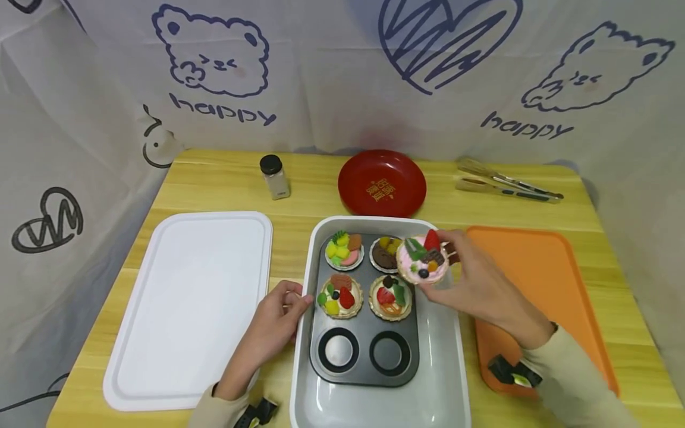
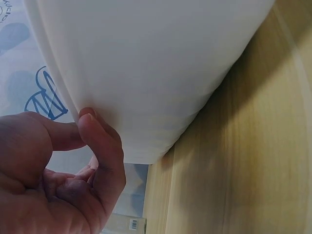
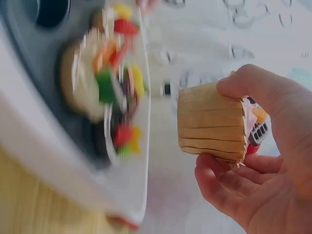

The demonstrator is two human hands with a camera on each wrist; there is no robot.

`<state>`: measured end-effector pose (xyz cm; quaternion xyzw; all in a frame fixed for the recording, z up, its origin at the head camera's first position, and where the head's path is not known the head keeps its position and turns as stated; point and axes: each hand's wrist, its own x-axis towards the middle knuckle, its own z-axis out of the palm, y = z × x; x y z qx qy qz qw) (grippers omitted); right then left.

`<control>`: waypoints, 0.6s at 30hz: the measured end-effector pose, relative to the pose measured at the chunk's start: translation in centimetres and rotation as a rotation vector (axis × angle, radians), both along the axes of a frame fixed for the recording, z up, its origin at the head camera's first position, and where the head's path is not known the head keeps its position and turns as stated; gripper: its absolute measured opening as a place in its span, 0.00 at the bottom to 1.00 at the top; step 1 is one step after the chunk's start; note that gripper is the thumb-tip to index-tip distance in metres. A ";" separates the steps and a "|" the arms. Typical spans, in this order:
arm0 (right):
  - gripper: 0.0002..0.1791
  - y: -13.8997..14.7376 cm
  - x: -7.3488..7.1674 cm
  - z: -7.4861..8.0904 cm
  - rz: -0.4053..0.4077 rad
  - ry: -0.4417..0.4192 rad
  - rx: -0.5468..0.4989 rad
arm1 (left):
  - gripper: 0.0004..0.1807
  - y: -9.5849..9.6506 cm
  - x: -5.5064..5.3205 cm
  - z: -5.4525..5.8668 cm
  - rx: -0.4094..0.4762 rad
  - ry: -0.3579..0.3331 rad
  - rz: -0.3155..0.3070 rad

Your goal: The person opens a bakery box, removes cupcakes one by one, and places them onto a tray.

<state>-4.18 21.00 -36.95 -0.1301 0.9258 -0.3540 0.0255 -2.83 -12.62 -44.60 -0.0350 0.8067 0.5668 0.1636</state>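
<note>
My right hand [image 1: 471, 285] grips a cupcake [image 1: 423, 257] with pink topping, a strawberry and a green leaf, above the right side of a grey muffin tin [image 1: 365, 351]. Its pleated paper case [image 3: 212, 122] shows between thumb and fingers in the right wrist view. The tin lies inside a deep white tub [image 1: 444, 356]. My left hand [image 1: 278, 321] pinches the tub's left rim [image 2: 63, 92] between thumb and finger. Several decorated cupcakes sit in the tin, among them a strawberry one [image 1: 341, 295] and a chocolate one [image 1: 383, 254], partly covered. The tin's two near cups hold nothing.
To the left lies a white tray [image 1: 192, 309], and to the right an orange tray [image 1: 535, 261] under my right forearm. Along the back stand a black-capped jar [image 1: 275, 178], a red plate [image 1: 382, 184] and metal tongs [image 1: 508, 183].
</note>
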 end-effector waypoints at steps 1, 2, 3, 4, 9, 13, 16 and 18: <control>0.43 0.8 -0.2 -0.1 -0.029 0.008 0.007 | 0.12 0.0 0.0 0.0 0.000 0.002 -0.002; 0.43 1.5 -0.4 -0.2 -0.053 0.018 0.009 | 0.12 0.0 0.0 0.0 -0.001 0.004 -0.002; 0.43 2.3 -0.7 -0.3 -0.077 0.033 0.012 | 0.12 0.0 0.0 0.0 -0.001 0.005 -0.002; 0.43 3.1 -0.8 -0.5 -0.105 0.050 0.017 | 0.12 0.1 -0.1 0.0 0.000 0.006 -0.003; 0.44 6.6 -1.4 -1.6 -0.243 0.053 0.004 | 0.11 0.4 -0.1 0.0 0.002 -0.001 -0.008; 0.43 8.7 -1.9 -2.6 -0.321 0.044 -0.047 | 0.11 0.5 -0.1 0.0 -0.003 -0.007 -0.004; 0.43 10.3 -2.2 -3.3 -0.370 0.026 -0.052 | 0.12 0.5 -0.1 0.0 -0.005 -0.010 0.003; 0.43 11.5 -2.4 -3.8 -0.404 0.020 -0.053 | 0.12 0.5 -0.1 -0.1 -0.001 -0.013 0.002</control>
